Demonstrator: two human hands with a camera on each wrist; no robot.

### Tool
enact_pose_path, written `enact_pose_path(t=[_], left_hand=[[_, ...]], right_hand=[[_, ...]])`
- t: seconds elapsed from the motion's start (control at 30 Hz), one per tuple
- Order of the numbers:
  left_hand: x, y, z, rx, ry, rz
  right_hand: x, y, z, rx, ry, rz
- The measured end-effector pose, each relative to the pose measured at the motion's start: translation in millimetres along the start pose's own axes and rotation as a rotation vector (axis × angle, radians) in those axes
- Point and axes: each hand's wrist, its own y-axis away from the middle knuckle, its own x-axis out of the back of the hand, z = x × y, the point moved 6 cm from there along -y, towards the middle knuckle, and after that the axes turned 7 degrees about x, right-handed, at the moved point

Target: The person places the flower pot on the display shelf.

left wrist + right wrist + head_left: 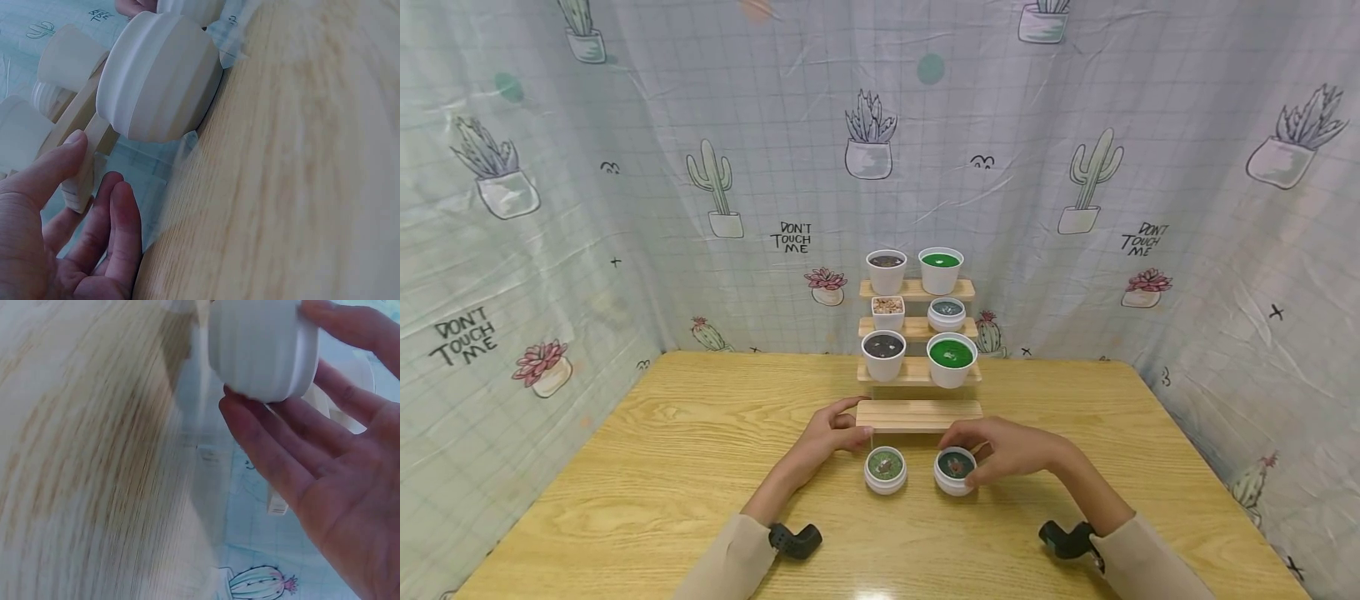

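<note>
My left hand (831, 429) is at the left end of the lowest wooden shelf board (919, 415) of a tiered stand. In the left wrist view its thumb (65, 156) lies on one face of that board end and a finger curls behind it. A small round white pot with a dark green top (956, 467) is in the grip of my right hand (1011, 450), its thumb and fingers around the side. Left of it, in front of the stand, a matching pot with a light green top (886, 468) stands on the table.
Behind the bottom board, higher boards carry white pots, among them a large green-topped one (951, 358), a dark-topped one (883, 353) and a square one with a pebbly top (888, 310). The wooden table (737, 417) ends at a printed cloth backdrop (760, 125).
</note>
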Motion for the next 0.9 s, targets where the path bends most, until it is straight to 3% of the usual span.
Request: enact_pose_path(t=[0.9], left_hand=[[-0.6, 1.4, 1.6, 0.001, -0.001, -0.003]], right_hand=[[5.2, 1.0, 0.1, 0.0, -0.038, 0.047]])
